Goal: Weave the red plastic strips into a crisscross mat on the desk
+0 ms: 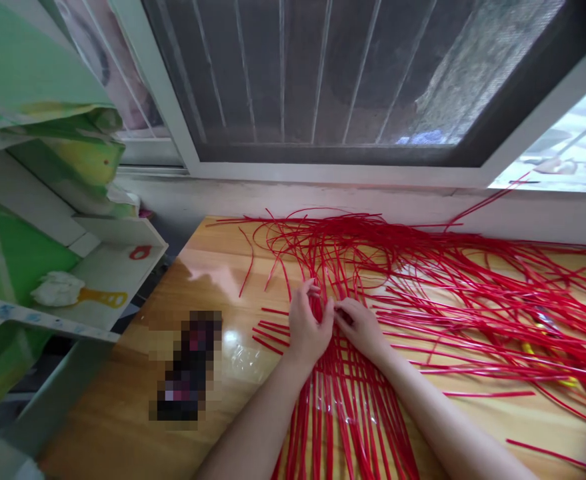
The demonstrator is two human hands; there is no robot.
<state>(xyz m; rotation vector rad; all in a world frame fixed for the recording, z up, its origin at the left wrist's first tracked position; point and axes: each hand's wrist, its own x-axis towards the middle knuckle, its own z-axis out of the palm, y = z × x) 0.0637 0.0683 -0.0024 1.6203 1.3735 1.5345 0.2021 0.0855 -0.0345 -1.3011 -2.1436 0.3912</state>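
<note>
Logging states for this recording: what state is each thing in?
Left hand: bent, grip unclear
Right hand: curled, grip unclear
Near red strands: crossed into a lattice
Far red strands: loose, tangled
Dark object: pixelated, state unclear
Green cloth: hanging
Yellow handle: lying on the shelf

Glossy red strips, partly interwoven, ends loose, on wooden table.

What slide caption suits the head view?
Left hand and right hand work among crossing red strands on a wooden table.
</note>
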